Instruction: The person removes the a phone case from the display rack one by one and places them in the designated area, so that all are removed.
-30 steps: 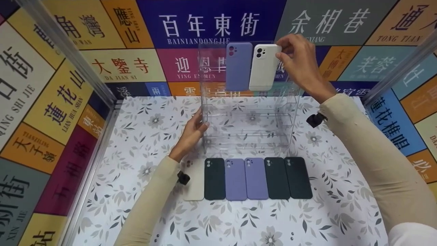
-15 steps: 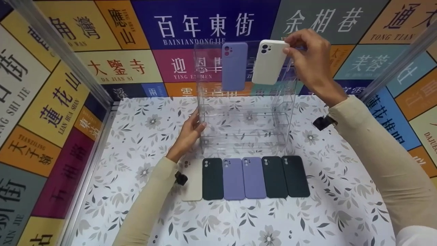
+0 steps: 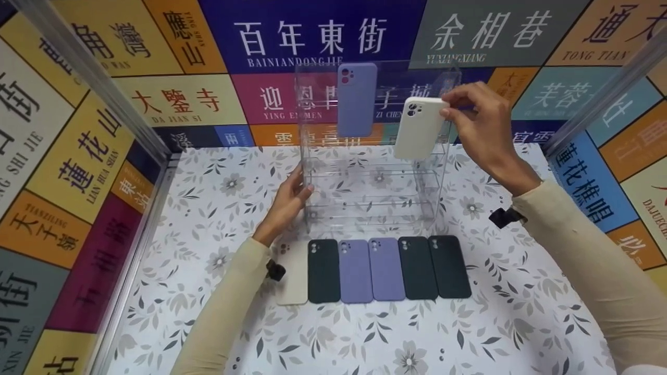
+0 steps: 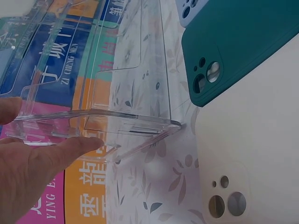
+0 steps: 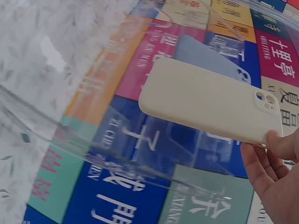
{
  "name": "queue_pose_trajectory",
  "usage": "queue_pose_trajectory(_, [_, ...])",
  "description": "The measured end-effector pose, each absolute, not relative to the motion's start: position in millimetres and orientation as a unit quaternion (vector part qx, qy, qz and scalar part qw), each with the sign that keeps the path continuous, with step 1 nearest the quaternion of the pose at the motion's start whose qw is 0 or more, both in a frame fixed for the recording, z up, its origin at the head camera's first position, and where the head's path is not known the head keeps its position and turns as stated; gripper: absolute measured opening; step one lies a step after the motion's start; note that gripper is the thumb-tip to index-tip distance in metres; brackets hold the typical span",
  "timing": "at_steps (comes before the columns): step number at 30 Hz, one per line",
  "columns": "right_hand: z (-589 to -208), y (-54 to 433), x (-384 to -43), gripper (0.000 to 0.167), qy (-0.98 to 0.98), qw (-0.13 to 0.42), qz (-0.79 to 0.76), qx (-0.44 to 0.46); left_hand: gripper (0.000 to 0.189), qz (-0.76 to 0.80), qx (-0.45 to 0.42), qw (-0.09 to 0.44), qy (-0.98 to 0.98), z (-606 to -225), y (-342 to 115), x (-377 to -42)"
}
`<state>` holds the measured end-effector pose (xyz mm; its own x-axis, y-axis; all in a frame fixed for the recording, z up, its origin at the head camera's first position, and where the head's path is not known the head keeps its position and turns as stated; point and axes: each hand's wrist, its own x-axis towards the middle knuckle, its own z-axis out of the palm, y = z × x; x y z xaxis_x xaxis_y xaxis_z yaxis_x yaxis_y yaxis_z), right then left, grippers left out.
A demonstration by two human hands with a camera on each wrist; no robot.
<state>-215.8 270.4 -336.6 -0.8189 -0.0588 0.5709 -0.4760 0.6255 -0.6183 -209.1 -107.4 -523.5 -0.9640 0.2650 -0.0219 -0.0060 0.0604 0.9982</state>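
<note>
My right hand pinches a white phone case by its upper right edge. The case is slightly tilted in front of the right part of a clear acrylic display rack. In the right wrist view, the cream-white case shows its camera cutout near my thumb. At the rack's left side, my left hand grips the clear side panel, fingers on either side of it in the left wrist view. A purple phone case stands upright on the rack's top tier.
In front of the rack lies a row of phone cases: a white case at the left, partly under the left wrist, then dark green cases and purple cases. Printed panels enclose the floral table surface.
The white case came off its spot beside the purple case on the top tier. My right hand carried it right, then down and toward me. The left hand stays at the rack.
</note>
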Motion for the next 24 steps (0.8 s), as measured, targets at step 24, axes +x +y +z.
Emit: queue_pose_trajectory(24, [-410,324,-154,0.018,-0.871,0.238,0.413,0.121,0.075,0.688,0.085,0.095,0.715,-525,-107,-209])
